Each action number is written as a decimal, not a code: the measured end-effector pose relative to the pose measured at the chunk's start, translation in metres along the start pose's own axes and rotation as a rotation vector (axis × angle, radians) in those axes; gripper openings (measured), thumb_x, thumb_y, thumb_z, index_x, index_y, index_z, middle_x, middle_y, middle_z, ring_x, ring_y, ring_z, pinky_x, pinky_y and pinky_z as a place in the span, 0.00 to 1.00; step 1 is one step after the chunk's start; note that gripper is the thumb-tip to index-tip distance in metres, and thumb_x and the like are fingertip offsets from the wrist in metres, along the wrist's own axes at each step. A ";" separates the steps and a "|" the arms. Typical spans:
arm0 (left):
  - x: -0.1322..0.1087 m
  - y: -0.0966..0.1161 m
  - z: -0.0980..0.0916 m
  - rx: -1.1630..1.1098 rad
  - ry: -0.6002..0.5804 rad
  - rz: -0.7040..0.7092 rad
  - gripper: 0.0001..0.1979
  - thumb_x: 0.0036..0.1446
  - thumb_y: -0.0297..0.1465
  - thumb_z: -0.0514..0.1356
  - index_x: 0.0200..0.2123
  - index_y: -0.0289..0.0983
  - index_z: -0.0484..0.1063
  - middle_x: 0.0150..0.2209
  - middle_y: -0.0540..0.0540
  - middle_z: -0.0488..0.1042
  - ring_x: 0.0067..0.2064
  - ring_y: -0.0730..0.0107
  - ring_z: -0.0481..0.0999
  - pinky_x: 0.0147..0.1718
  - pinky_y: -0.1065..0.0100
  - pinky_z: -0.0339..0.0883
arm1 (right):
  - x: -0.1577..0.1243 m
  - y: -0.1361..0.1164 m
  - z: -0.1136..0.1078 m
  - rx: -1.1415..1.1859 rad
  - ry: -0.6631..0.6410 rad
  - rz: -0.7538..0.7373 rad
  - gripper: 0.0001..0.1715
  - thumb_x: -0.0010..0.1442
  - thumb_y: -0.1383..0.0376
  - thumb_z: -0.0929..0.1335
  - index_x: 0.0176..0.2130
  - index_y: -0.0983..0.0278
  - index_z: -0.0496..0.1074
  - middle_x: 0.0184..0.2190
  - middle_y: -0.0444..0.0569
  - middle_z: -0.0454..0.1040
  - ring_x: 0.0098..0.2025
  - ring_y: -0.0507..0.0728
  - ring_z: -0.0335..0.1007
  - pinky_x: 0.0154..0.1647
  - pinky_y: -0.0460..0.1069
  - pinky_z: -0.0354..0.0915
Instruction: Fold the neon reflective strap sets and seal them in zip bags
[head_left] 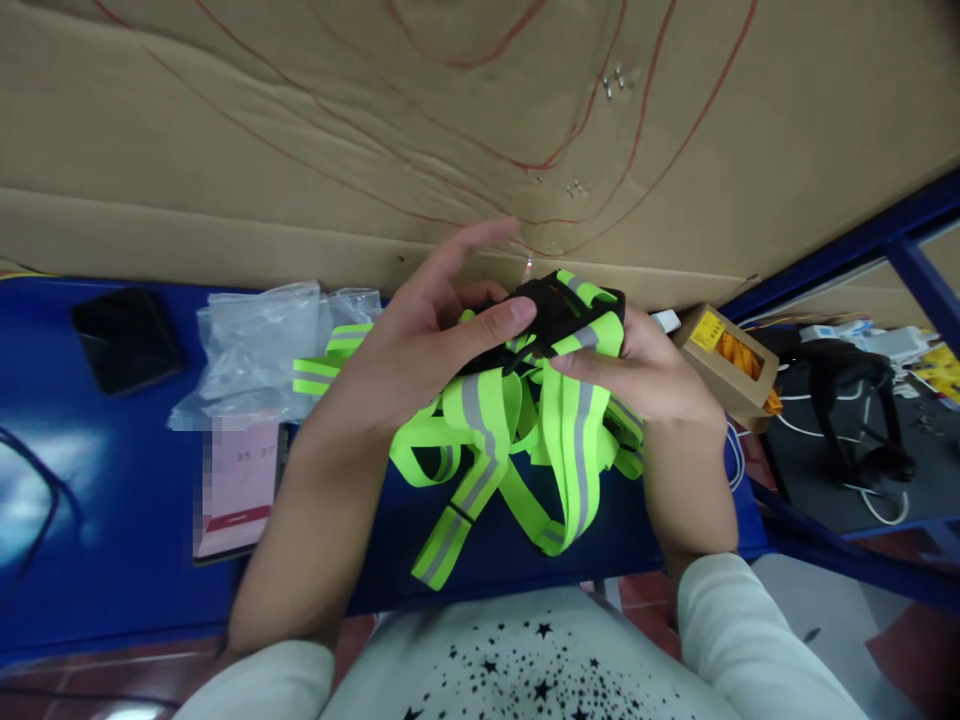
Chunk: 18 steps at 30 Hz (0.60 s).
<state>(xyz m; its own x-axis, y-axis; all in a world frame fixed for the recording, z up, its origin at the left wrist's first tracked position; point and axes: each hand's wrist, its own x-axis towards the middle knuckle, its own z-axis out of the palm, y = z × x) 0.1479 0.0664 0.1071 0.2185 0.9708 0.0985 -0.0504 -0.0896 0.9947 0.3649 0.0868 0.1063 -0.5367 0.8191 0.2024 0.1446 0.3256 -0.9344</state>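
Note:
A tangle of neon green straps with grey reflective stripes (480,410) hangs in loops from a black piece (559,310) at the centre, over the blue table. My left hand (442,330) has its thumb on the black piece's left part, with the index finger stretched out above it. Its other fingers are partly hidden behind. My right hand (637,370) grips the right side of the bundle, its thumb pressed on a green strap below the black piece. More strap ends stick out to the left behind my left wrist.
Clear plastic bags (255,350), a phone with a pink screen (240,490) and a black flat object (126,340) lie on the left of the blue table (135,560). Right: an open carton (731,365), a black strapped item (847,410), cables and a blue frame. A brown board stands behind.

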 end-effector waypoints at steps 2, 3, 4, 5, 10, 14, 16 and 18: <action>0.000 -0.002 0.004 -0.048 0.041 0.002 0.32 0.61 0.38 0.69 0.67 0.49 0.66 0.37 0.53 0.79 0.33 0.71 0.81 0.31 0.71 0.72 | -0.001 0.001 0.000 0.074 0.035 0.019 0.31 0.58 0.50 0.78 0.55 0.59 0.74 0.51 0.47 0.80 0.53 0.61 0.78 0.58 0.58 0.75; 0.000 -0.003 0.004 -0.076 0.043 0.007 0.32 0.62 0.39 0.69 0.67 0.50 0.64 0.38 0.53 0.79 0.35 0.70 0.81 0.34 0.70 0.73 | -0.001 0.001 -0.001 0.108 0.039 0.021 0.32 0.56 0.50 0.78 0.55 0.59 0.73 0.49 0.46 0.80 0.50 0.60 0.79 0.55 0.58 0.77; 0.000 -0.004 0.004 -0.082 0.038 0.040 0.33 0.63 0.41 0.68 0.68 0.50 0.63 0.40 0.52 0.80 0.39 0.67 0.83 0.37 0.69 0.75 | -0.002 0.001 -0.002 0.137 0.039 0.022 0.32 0.56 0.49 0.79 0.54 0.59 0.73 0.45 0.46 0.80 0.45 0.59 0.80 0.51 0.57 0.78; 0.000 -0.005 0.003 -0.067 0.016 0.085 0.34 0.64 0.45 0.66 0.70 0.50 0.61 0.45 0.50 0.81 0.45 0.64 0.83 0.44 0.66 0.76 | -0.003 0.001 -0.002 0.159 0.042 0.019 0.29 0.57 0.49 0.78 0.52 0.59 0.74 0.41 0.45 0.80 0.39 0.57 0.79 0.46 0.57 0.79; -0.002 -0.004 0.000 0.197 -0.139 0.325 0.41 0.56 0.54 0.69 0.68 0.46 0.65 0.67 0.45 0.71 0.70 0.49 0.67 0.68 0.55 0.63 | -0.004 -0.011 -0.001 0.203 0.210 -0.059 0.20 0.60 0.47 0.76 0.44 0.57 0.77 0.38 0.45 0.79 0.35 0.56 0.76 0.43 0.55 0.78; -0.007 0.004 0.014 0.338 0.013 0.319 0.25 0.59 0.43 0.70 0.57 0.41 0.75 0.51 0.46 0.82 0.53 0.55 0.81 0.54 0.59 0.76 | 0.004 -0.020 0.012 0.069 0.353 -0.072 0.32 0.66 0.40 0.67 0.63 0.50 0.68 0.50 0.48 0.80 0.50 0.61 0.80 0.53 0.56 0.77; -0.010 0.009 0.020 0.396 0.077 0.300 0.20 0.60 0.40 0.69 0.53 0.40 0.78 0.50 0.46 0.83 0.53 0.56 0.82 0.54 0.60 0.76 | 0.009 -0.017 0.020 -0.012 0.438 -0.159 0.35 0.70 0.41 0.63 0.69 0.48 0.61 0.54 0.49 0.78 0.64 0.62 0.72 0.65 0.56 0.71; -0.012 0.012 0.023 0.422 0.076 0.264 0.17 0.60 0.40 0.69 0.50 0.40 0.80 0.49 0.47 0.84 0.53 0.56 0.82 0.53 0.61 0.76 | 0.012 -0.009 0.025 -0.096 0.471 -0.244 0.35 0.71 0.42 0.62 0.70 0.49 0.61 0.57 0.49 0.77 0.72 0.61 0.63 0.72 0.56 0.63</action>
<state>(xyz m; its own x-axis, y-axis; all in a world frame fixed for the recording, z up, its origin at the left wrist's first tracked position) 0.1667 0.0485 0.1180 0.1789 0.9149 0.3618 0.3074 -0.4013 0.8628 0.3361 0.0816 0.1098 -0.1366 0.8302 0.5404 0.1499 0.5566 -0.8172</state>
